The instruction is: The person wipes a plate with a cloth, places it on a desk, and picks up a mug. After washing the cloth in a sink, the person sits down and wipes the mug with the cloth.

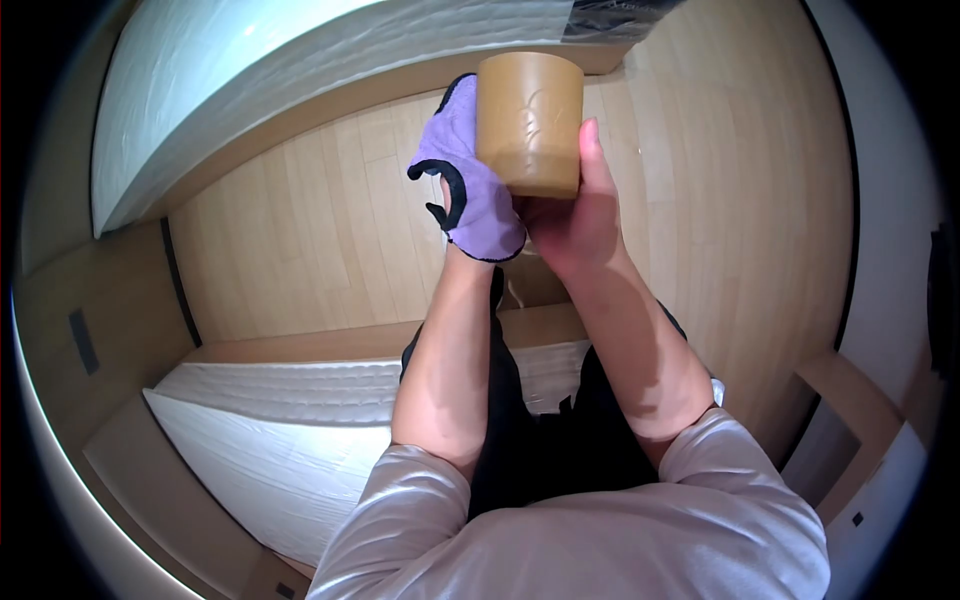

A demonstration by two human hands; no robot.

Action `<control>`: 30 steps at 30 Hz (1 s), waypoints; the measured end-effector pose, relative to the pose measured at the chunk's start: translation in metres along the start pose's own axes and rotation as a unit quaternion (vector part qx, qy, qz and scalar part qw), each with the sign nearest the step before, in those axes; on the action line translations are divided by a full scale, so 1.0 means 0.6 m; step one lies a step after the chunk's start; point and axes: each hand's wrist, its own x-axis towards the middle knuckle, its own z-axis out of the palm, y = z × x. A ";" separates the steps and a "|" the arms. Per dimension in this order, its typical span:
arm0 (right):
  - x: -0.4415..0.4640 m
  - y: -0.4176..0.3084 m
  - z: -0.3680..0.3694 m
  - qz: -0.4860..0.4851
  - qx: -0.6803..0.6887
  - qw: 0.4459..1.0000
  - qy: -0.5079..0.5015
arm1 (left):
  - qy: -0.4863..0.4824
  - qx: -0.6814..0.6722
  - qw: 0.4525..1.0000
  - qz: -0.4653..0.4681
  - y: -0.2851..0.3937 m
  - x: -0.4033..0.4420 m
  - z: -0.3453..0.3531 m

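Held up in front of me is a tan, smooth-sided cylindrical cup (531, 125) with a faint curved relief pattern on its side. My right hand (585, 215) supports it from below and along its right side, thumb pointing up against the wall. A purple cloth (462, 190) with black edging covers most of my left hand (447, 198), which presses it to the cup's left side. The fingers of my left hand are largely hidden under the cloth. I cannot see inside the cup.
I sit on the edge of a plastic-wrapped mattress (290, 395). Across the wooden floor (310, 250) lies another wrapped mattress (300, 70) on a wooden base. A wooden panel (90, 290) stands at the left, and a wooden frame (855, 400) at the right.
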 end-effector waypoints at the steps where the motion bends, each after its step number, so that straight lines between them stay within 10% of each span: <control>1: -0.001 -0.001 -0.006 -0.001 0.001 1.000 0.003 | -0.030 0.061 0.997 0.026 0.004 0.004 -0.008; 10: 0.000 -0.046 -0.019 0.161 0.025 0.986 -0.026 | -0.039 0.186 0.972 0.136 0.012 0.010 -0.016; 11: -0.002 -0.056 -0.012 0.162 -0.105 0.981 -0.023 | 0.049 -0.076 0.993 -0.076 -0.001 0.011 -0.020; 12: -0.003 -0.061 -0.008 0.160 -0.233 0.959 -0.020 | 0.130 -0.328 0.893 -0.278 -0.008 0.011 -0.023; 13: 0.002 -0.056 -0.012 0.160 -0.233 0.959 -0.021 | 0.176 -0.319 0.885 -0.288 0.002 0.010 -0.025; 16: 0.018 -0.016 -0.041 0.060 -0.397 0.916 -0.021 | -0.040 -0.478 0.857 -0.188 -0.102 -0.008 -0.090; 18: 0.023 0.016 -0.047 -0.132 -0.461 0.876 -0.047 | -0.015 -0.467 0.860 -0.207 -0.062 -0.009 -0.070; 20: 0.009 0.021 -0.028 -0.152 -0.547 0.823 -0.022 | 0.209 -0.350 0.866 -0.291 -0.008 -0.005 -0.033; 23: 0.014 0.046 -0.031 -0.392 -0.652 0.648 0.032 | 0.242 -0.300 0.890 -0.242 -0.024 -0.017 -0.006; 27: -0.001 0.038 0.001 -0.308 -0.485 0.814 0.086 | 0.102 -0.127 0.981 -0.105 -0.031 -0.041 0.006; 30: 0.004 0.018 -0.005 -0.269 -0.326 0.906 -0.009 | 0.076 -0.293 0.944 -0.135 -0.047 -0.037 -0.003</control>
